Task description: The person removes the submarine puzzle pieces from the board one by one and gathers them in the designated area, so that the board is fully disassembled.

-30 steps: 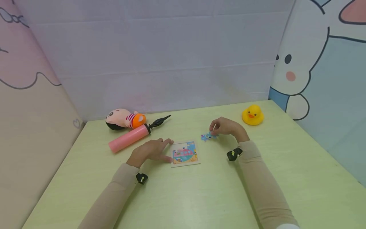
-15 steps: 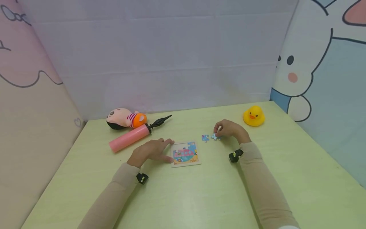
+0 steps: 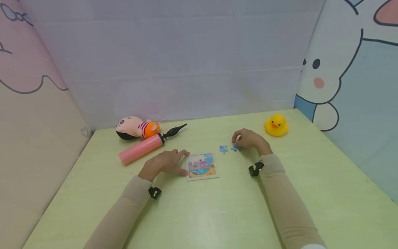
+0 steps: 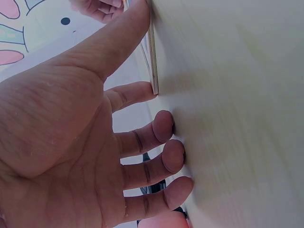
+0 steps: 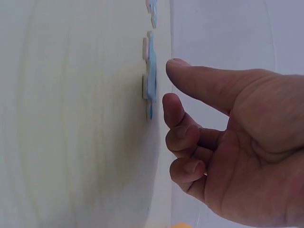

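Blue piece (image 5: 151, 80), just parted from left piece (image 3: 223, 149), lies below released right grip (image 3: 249, 139); each seems separately reachable. Left grip (image 3: 164, 162), fingers extended, touches frame (image 3: 202, 178).

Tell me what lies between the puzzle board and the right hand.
The head view shows one loose puzzle piece nearer the puzzle board, then a second piece close to the right hand.

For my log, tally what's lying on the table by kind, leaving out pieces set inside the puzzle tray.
Puzzle tray: 1
Loose puzzle pieces: at least 2, one partly covered by the right hand
Rubber duck: 1
Doll: 1
Pump: 1
Total: at least 6
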The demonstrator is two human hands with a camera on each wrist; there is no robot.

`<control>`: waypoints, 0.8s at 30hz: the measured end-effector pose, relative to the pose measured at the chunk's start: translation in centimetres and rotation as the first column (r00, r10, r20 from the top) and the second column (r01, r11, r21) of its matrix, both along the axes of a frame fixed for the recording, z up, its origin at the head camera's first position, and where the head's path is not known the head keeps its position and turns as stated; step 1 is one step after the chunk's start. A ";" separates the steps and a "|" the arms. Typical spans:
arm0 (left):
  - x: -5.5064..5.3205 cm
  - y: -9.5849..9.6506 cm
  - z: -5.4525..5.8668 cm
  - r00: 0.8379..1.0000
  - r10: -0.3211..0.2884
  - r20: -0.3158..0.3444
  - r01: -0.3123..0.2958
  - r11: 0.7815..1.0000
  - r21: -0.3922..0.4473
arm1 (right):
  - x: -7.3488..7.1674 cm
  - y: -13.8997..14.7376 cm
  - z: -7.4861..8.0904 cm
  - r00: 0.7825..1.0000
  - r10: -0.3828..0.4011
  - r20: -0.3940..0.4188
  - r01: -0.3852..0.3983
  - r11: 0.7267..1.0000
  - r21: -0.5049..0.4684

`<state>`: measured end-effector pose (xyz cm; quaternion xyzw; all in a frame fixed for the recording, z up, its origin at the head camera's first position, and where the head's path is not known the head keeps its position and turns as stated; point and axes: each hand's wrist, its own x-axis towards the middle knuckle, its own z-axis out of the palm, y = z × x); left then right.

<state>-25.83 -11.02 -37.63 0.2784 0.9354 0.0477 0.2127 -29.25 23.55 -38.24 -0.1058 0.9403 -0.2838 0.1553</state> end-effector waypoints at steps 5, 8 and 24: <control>-0.2 0.0 0.0 1.000 0.001 -0.003 -0.001 1.000 -0.001 | -0.1 -1.2 0.3 0.999 0.050 -0.010 -0.050 0.998 -0.030; -0.3 0.0 -0.1 1.000 -0.002 -0.002 0.002 1.000 -0.002 | -0.1 -2.2 0.3 0.997 0.080 -0.001 -0.080 0.996 -0.043; -0.6 0.0 -0.3 1.000 0.016 0.020 -0.016 1.000 -0.014 | 1.2 -7.4 0.7 0.964 0.263 -0.036 -0.264 0.964 -0.039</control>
